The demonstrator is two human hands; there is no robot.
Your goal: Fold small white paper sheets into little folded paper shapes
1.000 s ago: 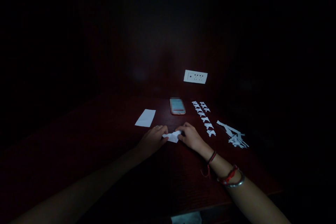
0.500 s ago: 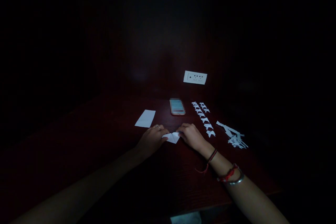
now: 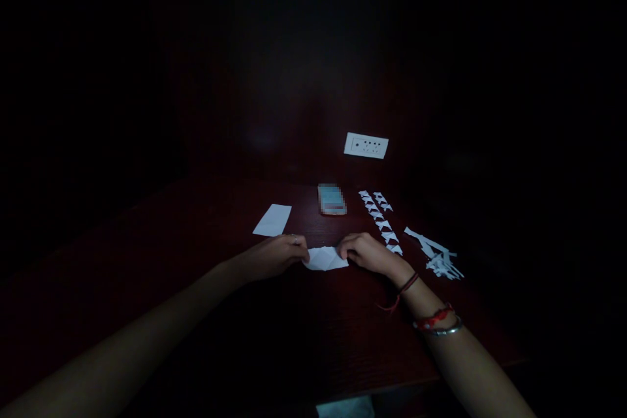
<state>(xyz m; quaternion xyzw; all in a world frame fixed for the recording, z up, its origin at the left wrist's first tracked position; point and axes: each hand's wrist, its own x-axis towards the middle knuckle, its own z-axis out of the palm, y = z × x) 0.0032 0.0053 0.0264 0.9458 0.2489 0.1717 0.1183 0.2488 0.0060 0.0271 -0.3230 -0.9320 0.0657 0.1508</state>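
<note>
A small white sheet of paper with crease lines lies in front of me on the dark red table, between my hands. My left hand, with a ring on one finger, is closed on the paper's left end. At the right end, the bent fingers of my right hand pinch its upper corner. A flat white paper sheet lies just beyond my left hand. Small folded paper pieces stand in two rows beyond my right hand.
A phone with a blurred screen lies at the back middle. Cut paper strips are heaped at the right. A white power socket is on the dark wall. Something pale shows below the table's front edge.
Both hands have moved apart. The paper between them, folded to a point at the bottom before, is now opened out wider and shows its creases.
</note>
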